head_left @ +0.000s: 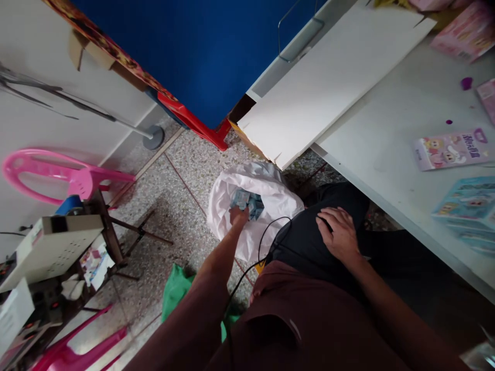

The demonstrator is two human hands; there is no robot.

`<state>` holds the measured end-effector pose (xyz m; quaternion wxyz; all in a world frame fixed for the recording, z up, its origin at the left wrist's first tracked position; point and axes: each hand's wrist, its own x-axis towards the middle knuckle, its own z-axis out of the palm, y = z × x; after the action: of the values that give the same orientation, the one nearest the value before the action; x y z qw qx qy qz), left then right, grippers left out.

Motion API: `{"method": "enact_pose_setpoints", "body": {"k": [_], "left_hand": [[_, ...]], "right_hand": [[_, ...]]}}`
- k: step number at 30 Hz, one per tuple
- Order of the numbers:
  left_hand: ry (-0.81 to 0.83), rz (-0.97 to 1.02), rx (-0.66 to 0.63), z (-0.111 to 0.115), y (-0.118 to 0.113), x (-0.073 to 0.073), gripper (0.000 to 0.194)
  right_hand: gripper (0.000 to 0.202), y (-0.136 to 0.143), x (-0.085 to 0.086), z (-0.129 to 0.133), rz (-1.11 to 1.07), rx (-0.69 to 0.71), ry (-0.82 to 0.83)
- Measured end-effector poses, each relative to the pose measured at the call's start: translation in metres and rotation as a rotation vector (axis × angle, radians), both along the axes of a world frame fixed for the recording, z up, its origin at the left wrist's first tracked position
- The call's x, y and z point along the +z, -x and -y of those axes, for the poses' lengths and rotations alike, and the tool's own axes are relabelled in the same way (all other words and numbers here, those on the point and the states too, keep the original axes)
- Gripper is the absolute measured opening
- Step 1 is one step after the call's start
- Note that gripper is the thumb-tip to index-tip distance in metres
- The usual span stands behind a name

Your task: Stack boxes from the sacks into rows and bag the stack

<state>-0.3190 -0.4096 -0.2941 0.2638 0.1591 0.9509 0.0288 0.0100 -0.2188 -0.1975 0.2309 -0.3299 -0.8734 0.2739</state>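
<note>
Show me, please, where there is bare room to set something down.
Bare tabletop lies between the white board and the purple package; bare floor between the white sack and the thin dark legs. It is crowded at the picture's right, with blue packages, and in the sack's mouth, where the left hand reaches bluish packets.

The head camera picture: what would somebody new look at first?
Probably the big deep-blue surface filling much of the top. Next, perhaps, the open white sack on the speckled floor near the middle, with the left hand reaching in among bluish packets. The bright pink plastic loop at the left edge stands out too.
</note>
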Motion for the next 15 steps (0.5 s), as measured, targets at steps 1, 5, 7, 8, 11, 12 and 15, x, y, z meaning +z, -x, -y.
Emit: {"method": "enact_pose_setpoints", "body": {"k": [1,5,7,8,11,12,15], "left_hand": [[0.071,-0.010,0.023,-0.002,0.004,-0.005,0.042],[0.253,-0.026,-0.007,-0.014,0.009,-0.026,0.041],[0.286,-0.015,-0.067,-0.021,0.007,-0.037,0.043],[0.302,-0.008,-0.086,-0.025,0.005,-0.043,0.046],[0.350,0.012,-0.100,-0.035,0.001,-0.064,0.055],[0.365,0.017,-0.097,-0.038,0.000,-0.071,0.057],[0.411,0.036,-0.073,-0.046,-0.001,-0.090,0.062]], "right_hand": [[0.020,-0.005,-0.002,-0.002,0.007,0.003,-0.036],[0.016,-0.003,-0.009,-0.009,0.005,-0.001,-0.062],[0.016,0.001,-0.010,-0.012,-0.001,0.004,-0.048],[0.017,0.003,-0.009,-0.014,-0.002,0.009,-0.041],[0.018,0.006,-0.007,-0.017,0.010,0.021,-0.031],[0.019,0.007,-0.006,-0.017,0.017,0.023,-0.031],[0.020,0.009,-0.004,-0.020,0.033,0.025,-0.035]]}}
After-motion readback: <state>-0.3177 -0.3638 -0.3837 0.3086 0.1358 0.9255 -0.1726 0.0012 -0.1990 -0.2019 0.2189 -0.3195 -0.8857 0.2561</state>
